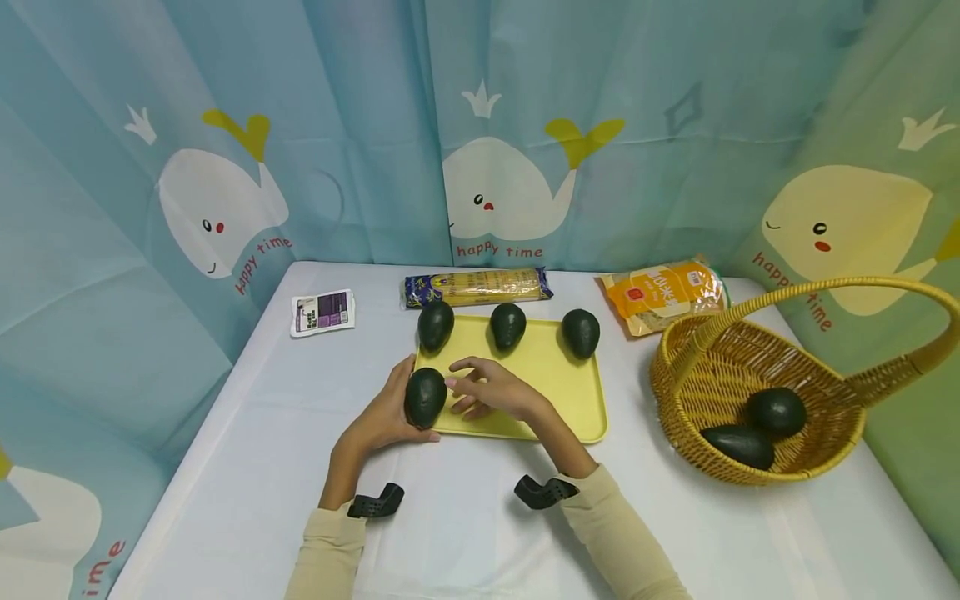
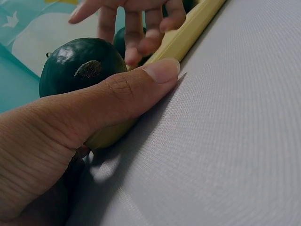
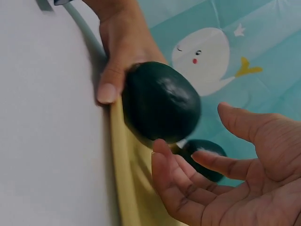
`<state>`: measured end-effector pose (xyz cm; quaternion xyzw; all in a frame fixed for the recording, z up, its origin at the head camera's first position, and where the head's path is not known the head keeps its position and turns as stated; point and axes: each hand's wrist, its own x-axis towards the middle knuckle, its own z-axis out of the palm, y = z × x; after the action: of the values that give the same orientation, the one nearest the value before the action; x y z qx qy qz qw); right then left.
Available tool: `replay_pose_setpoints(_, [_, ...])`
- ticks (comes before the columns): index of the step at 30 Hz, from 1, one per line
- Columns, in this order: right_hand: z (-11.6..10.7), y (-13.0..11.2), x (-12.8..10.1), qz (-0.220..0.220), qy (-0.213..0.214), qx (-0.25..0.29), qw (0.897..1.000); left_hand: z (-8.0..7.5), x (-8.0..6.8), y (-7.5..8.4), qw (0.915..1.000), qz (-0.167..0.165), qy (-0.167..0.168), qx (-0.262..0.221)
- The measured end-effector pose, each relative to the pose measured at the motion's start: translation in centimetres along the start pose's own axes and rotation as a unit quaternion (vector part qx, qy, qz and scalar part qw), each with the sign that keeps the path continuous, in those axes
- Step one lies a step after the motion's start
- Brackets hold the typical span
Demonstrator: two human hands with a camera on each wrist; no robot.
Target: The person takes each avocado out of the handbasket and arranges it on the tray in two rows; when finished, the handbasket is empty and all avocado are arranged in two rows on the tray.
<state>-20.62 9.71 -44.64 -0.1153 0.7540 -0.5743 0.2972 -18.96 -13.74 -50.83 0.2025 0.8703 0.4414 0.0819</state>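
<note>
Three avocados (image 1: pixel 508 325) already line the far edge of the yellow tray (image 1: pixel 570 392), the left hand (image 1: pixel 382 417) cups a fourth avocado (image 1: pixel 425 397) at its near-left corner beside the relaxed, empty right hand (image 1: pixel 491 392), and two wait in the wicker basket (image 1: pixel 840 454).

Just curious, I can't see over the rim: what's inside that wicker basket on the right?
Two dark green avocados lie in the yellow woven wicker basket, touching each other. Its near wall hides the floor beneath them.
</note>
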Motion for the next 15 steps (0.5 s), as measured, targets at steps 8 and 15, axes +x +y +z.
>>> replay_pose_setpoints(8, [-2.4,-0.1,-1.5,-0.022,0.031,-0.022,0.999,-0.4,-0.1,0.0,0.9999,0.014,0.006,0.008])
replay_pose_setpoints(15, [-4.1,-0.2,-3.2,-0.028,0.041,-0.022,0.999,-0.6,-0.4,-0.3,0.9997,0.010,-0.005,0.023])
